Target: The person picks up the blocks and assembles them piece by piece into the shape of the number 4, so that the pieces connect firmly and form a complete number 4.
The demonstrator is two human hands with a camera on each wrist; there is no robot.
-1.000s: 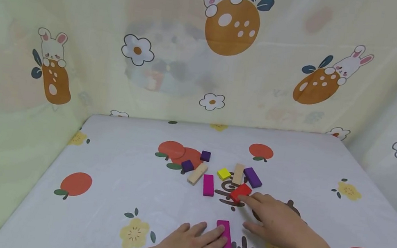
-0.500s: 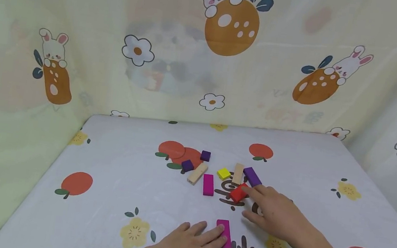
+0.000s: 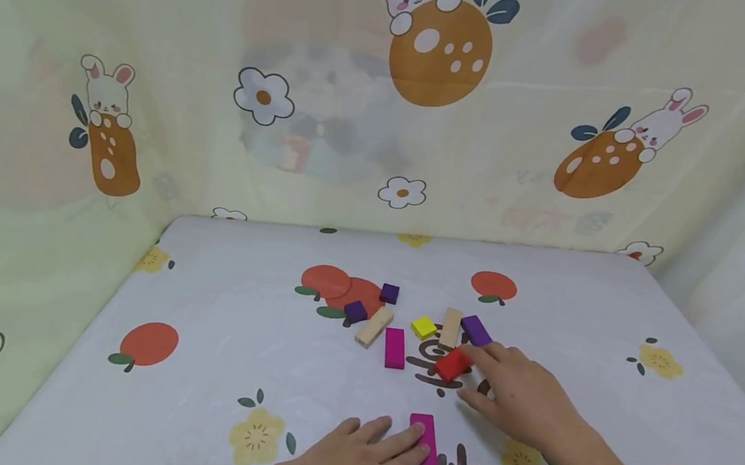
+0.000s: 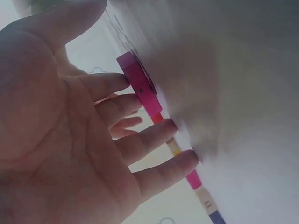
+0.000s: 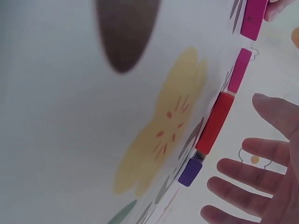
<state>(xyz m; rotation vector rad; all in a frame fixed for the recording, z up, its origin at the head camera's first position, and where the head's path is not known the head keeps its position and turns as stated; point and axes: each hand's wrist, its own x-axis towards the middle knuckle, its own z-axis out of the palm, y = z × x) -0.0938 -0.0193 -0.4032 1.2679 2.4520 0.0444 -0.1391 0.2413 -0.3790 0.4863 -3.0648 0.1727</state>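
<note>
My left hand [image 3: 352, 459] lies near the front of the table, two fingertips on top of a magenta block [image 3: 426, 448]. Seen from the left wrist, its fingers are spread and relaxed, with that block [image 4: 140, 86] at two fingertips. My right hand [image 3: 523, 398] hovers low by a red block [image 3: 452, 366], an index fingertip overlapping the block's far right corner in the head view. In the right wrist view its fingers [image 5: 247, 175] are extended and hold nothing, beside the red block [image 5: 215, 123]. A purple block [image 3: 476, 330] lies just beyond this hand.
Behind the red block lie a plain wood block [image 3: 450, 327] and a yellow cube [image 3: 424, 327]. Leftward are another magenta block [image 3: 395, 348], a second wood block [image 3: 374, 327] and two dark purple cubes [image 3: 356, 311]. A printed cloth [image 3: 233, 285] covers the table; curtains surround it.
My right hand has shifted slightly away from me, its index fingertip moving from the red block's near right side to its far right corner. The left hand stays on the magenta block.
</note>
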